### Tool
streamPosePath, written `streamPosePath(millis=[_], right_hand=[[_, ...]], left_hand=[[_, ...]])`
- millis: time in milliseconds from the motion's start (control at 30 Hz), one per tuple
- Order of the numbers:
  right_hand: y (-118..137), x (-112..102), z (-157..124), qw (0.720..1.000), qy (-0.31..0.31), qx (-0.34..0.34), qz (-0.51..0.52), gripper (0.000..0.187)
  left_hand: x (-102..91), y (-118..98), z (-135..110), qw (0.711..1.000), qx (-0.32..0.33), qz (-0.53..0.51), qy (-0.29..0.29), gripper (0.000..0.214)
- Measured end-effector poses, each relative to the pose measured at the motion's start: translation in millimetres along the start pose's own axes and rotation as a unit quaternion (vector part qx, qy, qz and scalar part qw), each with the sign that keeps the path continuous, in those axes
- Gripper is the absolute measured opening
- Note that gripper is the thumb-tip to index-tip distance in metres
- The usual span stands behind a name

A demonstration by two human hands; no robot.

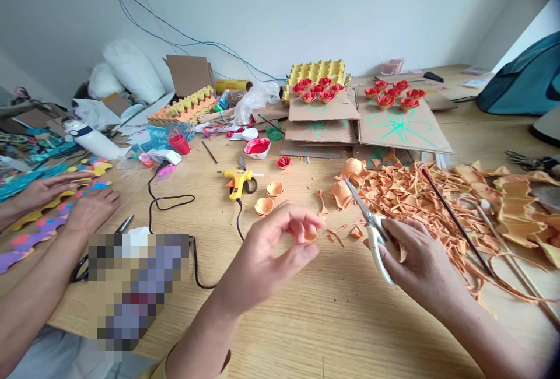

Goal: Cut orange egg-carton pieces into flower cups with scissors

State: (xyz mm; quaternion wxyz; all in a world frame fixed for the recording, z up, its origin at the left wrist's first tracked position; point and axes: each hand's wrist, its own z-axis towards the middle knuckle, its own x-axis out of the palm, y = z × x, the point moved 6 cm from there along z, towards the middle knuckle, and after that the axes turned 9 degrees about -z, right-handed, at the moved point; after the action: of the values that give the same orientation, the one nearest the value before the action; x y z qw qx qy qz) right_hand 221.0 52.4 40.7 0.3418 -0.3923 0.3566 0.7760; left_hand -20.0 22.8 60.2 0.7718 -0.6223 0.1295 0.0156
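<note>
My left hand [266, 256] is in the middle foreground, fingers curled and thumb below. Between them shows a small orange egg-carton cup [311, 233], mostly covered by the fingers. My right hand [417, 253] grips white-handled scissors [377, 245], whose blades point up and to the left, looking nearly closed. Just beyond my left hand sit two trimmed orange cups, one nearer [265, 206] and one farther [275, 189]. Past the scissors' tip lies an uncut orange cup [341, 193], beside a heap of orange carton scraps [394, 192].
A yellow glue gun [237, 183] with a black cord rests left of centre. Behind are a red flower [283, 162], a red paint dish [257, 147] and cardboard sheets [324, 112] bearing red flowers. At left, a co-worker's hands [94, 210] touch painted carton strips. A thin dark stick [457, 221] crosses the scraps.
</note>
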Motion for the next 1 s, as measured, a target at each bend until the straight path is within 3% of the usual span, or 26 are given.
streamPosePath(millis=[67,167,267,433,600,767,1000], right_hand=[[0.7,-0.8,0.1,1.0,-0.006,-0.006,-0.002,0.026],[1.5,-0.3,0.2,1.0,-0.006,-0.011,0.003,0.025],[1.4,1.7,0.3,1.0,0.001,-0.012,0.005,0.025],[0.5,4.8,-0.5,1.0,0.005,-0.018,0.008,0.026],[1.1,14.7,-3.1,0.999,0.035,-0.024,0.008,0.02],[9.4,27.5,-5.5,0.994,0.099,-0.041,0.014,0.01],[22.3,29.4,-4.0,0.992,0.106,-0.059,-0.021,0.007]], left_hand=[[9.9,-2.3,17.8,0.991,0.002,0.134,-0.007,0.038],[20.9,21.8,30.5,0.966,-0.01,0.257,-0.01,0.065],[28.9,46.6,30.7,0.953,-0.007,0.304,0.014,0.061],[29.1,56.6,28.3,0.962,-0.008,0.274,-0.003,0.042],[24.6,56.4,28.4,0.974,0.004,0.217,-0.067,0.046],[21.6,44.8,26.6,0.982,0.042,0.14,-0.117,0.041],[23.6,30.1,18.9,0.981,0.071,0.095,-0.155,0.049]])
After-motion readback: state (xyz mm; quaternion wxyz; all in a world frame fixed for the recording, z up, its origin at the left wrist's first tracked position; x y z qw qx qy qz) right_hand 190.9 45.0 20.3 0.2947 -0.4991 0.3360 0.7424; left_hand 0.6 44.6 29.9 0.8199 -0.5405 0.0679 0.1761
